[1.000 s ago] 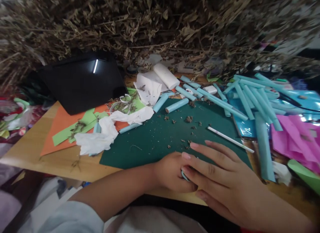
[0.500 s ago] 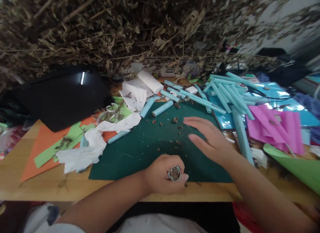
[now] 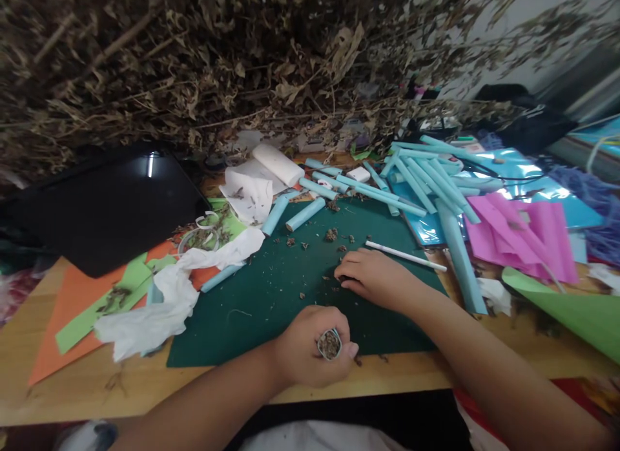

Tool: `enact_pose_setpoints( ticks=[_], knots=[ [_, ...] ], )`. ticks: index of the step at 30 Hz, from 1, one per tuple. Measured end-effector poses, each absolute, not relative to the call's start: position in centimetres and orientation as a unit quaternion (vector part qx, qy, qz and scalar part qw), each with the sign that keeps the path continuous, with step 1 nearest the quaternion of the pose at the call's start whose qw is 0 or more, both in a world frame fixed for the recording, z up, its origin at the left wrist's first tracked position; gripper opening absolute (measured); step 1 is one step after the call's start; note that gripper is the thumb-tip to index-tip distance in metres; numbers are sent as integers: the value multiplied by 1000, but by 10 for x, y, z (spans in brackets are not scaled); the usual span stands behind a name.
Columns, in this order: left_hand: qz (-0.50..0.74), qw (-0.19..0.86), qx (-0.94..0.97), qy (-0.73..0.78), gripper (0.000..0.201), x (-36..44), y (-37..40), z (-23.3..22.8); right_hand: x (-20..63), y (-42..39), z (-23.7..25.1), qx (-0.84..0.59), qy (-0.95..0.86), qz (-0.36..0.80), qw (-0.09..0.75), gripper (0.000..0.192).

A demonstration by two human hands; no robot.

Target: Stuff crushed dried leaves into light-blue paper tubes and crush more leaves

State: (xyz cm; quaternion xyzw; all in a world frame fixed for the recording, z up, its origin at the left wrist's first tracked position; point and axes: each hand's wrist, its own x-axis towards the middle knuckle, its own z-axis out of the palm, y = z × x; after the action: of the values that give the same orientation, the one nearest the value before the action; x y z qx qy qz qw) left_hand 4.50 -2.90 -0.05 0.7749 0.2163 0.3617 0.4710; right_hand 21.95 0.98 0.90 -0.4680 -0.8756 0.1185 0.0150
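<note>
One glossy black panel point(image 3: 106, 212), far left. Left hand point(image 3: 307, 347): closed around a blue paper tube point(image 3: 338, 335), mouth up, packed with crumbled dried plant matter point(image 3: 330, 346), above the near edge of the green mat point(image 3: 271, 289). Right hand point(image 3: 375, 278): fingers curled low over the mat; whether anything is pinched cannot be determined. Rightward: white stick point(image 3: 405, 256), piled blue tubes point(image 3: 426, 179), pink paper point(image 3: 520, 238). Dark bundle point(image 3: 537, 125), upper right: pale marking, illegible.
</note>
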Motion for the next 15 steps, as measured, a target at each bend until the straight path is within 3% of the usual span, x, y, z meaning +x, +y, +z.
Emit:
enact_pose_setpoints(
  ticks=[15],
  knots=[
    [373, 471, 771, 210, 16, 45, -29, 0, 211, -8, 6, -484, -874, 28, -18, 11]
  ],
)
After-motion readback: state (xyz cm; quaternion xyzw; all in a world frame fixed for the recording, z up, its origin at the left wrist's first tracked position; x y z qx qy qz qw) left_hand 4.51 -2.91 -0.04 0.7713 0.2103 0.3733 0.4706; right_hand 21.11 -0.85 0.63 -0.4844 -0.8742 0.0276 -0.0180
